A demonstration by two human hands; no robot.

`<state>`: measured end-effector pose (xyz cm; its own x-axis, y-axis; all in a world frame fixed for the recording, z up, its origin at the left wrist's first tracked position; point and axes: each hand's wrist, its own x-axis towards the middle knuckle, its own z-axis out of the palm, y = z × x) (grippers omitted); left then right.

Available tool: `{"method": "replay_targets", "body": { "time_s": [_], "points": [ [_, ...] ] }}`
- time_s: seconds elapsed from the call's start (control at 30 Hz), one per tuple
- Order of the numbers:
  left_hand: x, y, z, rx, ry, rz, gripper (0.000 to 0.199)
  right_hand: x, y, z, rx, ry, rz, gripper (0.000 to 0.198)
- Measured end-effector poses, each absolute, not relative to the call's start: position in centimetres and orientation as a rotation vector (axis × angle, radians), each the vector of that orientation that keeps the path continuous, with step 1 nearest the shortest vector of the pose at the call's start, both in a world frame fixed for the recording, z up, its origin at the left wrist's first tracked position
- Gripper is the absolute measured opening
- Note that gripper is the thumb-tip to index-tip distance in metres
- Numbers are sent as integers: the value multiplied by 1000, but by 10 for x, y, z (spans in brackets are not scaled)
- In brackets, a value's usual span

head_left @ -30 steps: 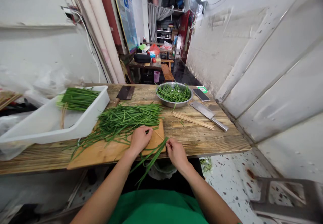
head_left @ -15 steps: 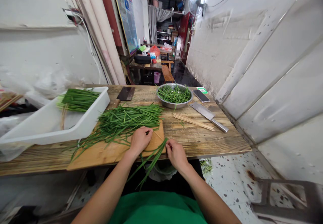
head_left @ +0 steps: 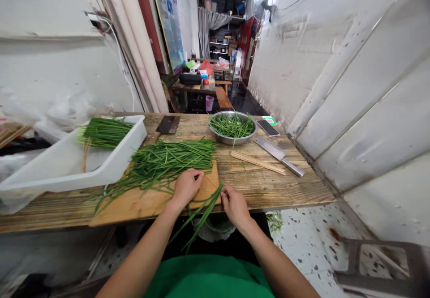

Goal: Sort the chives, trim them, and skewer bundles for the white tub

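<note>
My right hand [head_left: 235, 205] pinches a small bunch of garlic chives [head_left: 205, 212] near one end; their long blades hang over the table's front edge. A thin bamboo skewer [head_left: 211, 180] runs from the closed fingers of my left hand [head_left: 188, 185] to the pinched end of the bunch. Whether its tip has gone through the chives, I cannot tell. Just beyond my left hand, a large pile of chives [head_left: 171, 157] covers much of the wooden cutting board [head_left: 141, 205]. Several loose bamboo skewers [head_left: 258, 162] lie on the table to the right.
A steel bowl [head_left: 232, 139] of chive pieces stands at the back, near a phone [head_left: 268, 128]. A cleaver [head_left: 277, 153] lies at right, a dark blade [head_left: 167, 125] at back left. The white tray [head_left: 116, 166] holds a tied chive bundle [head_left: 106, 133]. Below sits a lined bin [head_left: 217, 232].
</note>
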<state>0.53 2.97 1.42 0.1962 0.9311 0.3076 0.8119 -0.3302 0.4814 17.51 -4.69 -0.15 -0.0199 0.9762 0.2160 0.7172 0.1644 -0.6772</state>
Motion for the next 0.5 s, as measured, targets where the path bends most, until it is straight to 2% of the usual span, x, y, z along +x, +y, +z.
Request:
{"method": "replay_targets", "body": {
  "time_s": [0.5],
  "points": [
    [6,29,14,2204,1729,787,31,175,-46,-3,-1600,-1791,516,17]
  ]
}}
